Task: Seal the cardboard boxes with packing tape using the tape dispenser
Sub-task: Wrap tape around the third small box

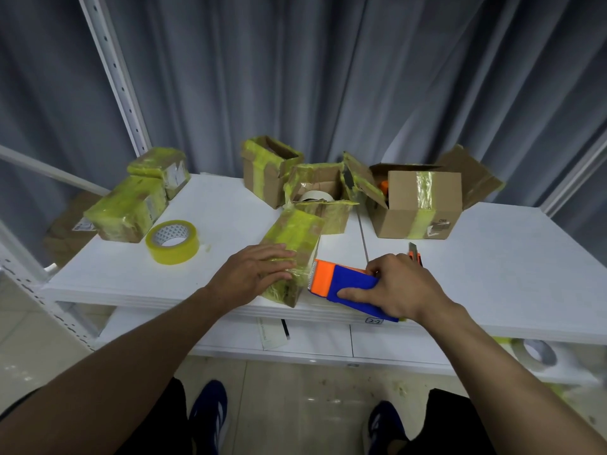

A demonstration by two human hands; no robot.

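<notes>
- Nearest to us, looking straight down, two dark blue shoes point(210, 412) stand on a scuffed floor. A lower shelf point(328, 346) carries a pale tape roll point(535, 354) at its right end.
- Above that, at the front edge of the white bench point(492, 257), the left hand point(259, 274) lies flat with straight fingers on a small box point(295, 234) wrapped in yellowish tape. We judge that it presses down so the box cannot slide.
- The right hand point(394, 287) is wrapped round the blue and orange tape dispenser point(341, 280), thumb along its near side. The toothed blade end sits just beside the box's near right corner.
- A shiny film seems to run from the blade to the box. We take this as a strip being laid or cut, though we cannot be sure.
- Just behind the right hand lies an orange utility knife point(414, 252), partly hidden by the knuckles.
- Left of the small box and apart from it, a yellow tape roll point(172, 241) lies flat on the bench, within reach as a spare.
- Farther left, two wrapped boxes point(126, 208) sit touching each other, probably finished and set aside.
- At the back stand boxes with their flaps up, likely waiting their turn. We see a tall open box point(266, 169), a middle open box point(317, 182) with a white roll point(313, 196) inside, and a large open box point(417, 205) to the right.
- Behind everything hangs a grey curtain point(328, 77).
</notes>
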